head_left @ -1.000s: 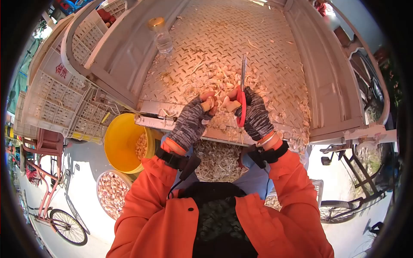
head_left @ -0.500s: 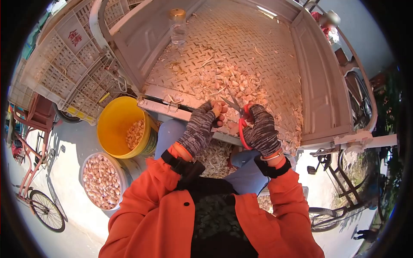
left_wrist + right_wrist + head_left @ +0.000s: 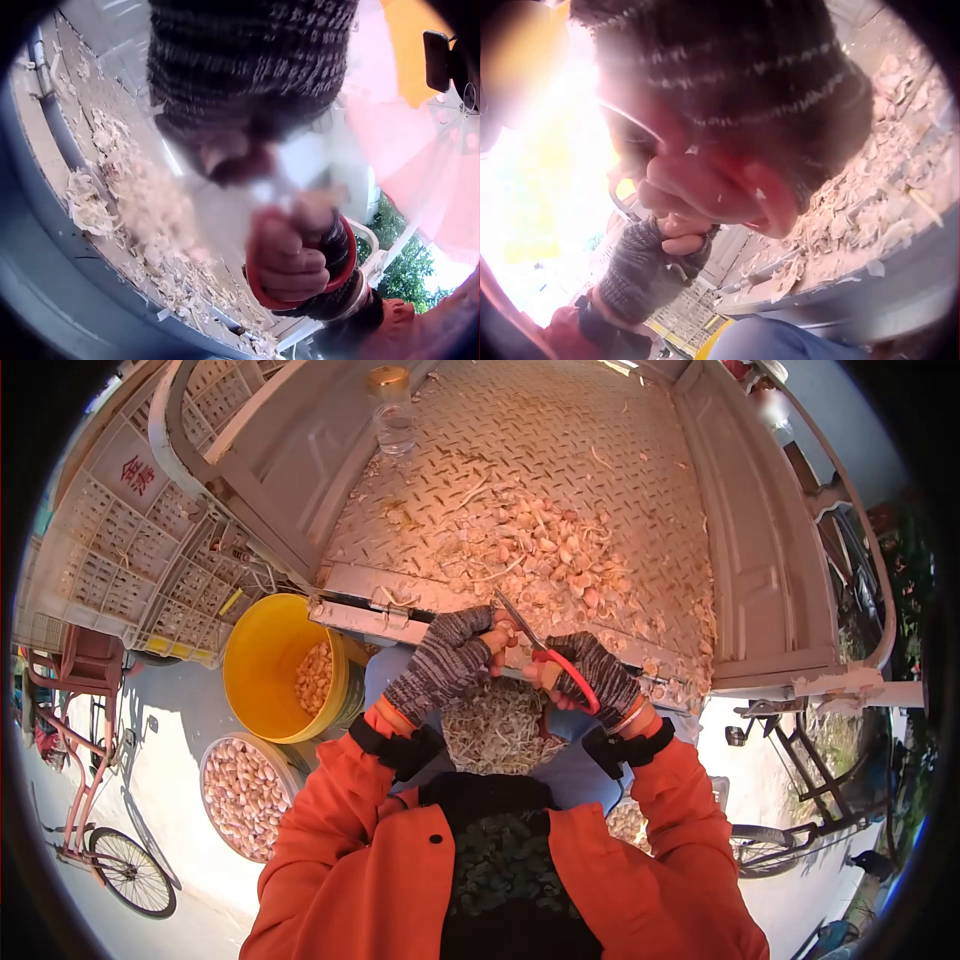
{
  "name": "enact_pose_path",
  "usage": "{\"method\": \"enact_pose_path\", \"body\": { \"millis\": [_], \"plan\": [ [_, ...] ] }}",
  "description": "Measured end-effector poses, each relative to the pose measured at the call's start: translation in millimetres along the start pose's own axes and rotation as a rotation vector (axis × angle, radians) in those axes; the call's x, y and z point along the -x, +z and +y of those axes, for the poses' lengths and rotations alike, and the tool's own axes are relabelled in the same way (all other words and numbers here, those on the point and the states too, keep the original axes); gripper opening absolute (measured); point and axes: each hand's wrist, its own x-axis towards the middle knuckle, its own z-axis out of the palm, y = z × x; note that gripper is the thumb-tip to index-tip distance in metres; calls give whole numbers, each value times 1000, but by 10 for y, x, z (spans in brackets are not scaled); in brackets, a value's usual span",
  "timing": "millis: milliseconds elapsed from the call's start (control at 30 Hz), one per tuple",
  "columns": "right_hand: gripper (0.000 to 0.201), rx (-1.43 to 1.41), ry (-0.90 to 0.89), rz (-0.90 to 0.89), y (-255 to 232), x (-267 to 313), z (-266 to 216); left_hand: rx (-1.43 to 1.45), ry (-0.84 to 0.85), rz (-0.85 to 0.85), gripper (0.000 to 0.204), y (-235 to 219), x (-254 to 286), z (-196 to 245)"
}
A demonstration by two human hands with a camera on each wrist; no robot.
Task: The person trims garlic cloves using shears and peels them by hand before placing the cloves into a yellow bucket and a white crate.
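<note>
Two gloved hands — left hand, right hand on red scissors.

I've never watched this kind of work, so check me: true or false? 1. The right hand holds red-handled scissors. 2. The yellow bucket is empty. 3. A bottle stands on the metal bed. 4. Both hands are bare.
1. True: the right hand grips the red-handled scissors.
2. False: the yellow bucket holds pale garlic cloves.
3. True: a bottle stands upright on the metal bed.
4. False: the right and the left hand wear grey knit fingerless gloves.
</note>
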Motion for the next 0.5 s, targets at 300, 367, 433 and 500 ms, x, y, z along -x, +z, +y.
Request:
{"method": "enact_pose_path", "body": {
  "millis": [300, 367, 433, 500],
  "plan": [
    [18, 125, -377, 258, -491, -470, -17, -909, 404, 3, 24, -656, -1414, -62],
    [18, 81, -387, 241, -525, -530, 115, -1189, 599, -88, 22, -666, -1545, -53],
    [15, 6, -390, 254, -520, -498, 159, -934, -120, -248, 26, -661, -1626, 31],
    [19, -11, -384, 238, -516, -418, 174, -589, -544, -93, 28, -633, -1708, 60]
  ]
}}
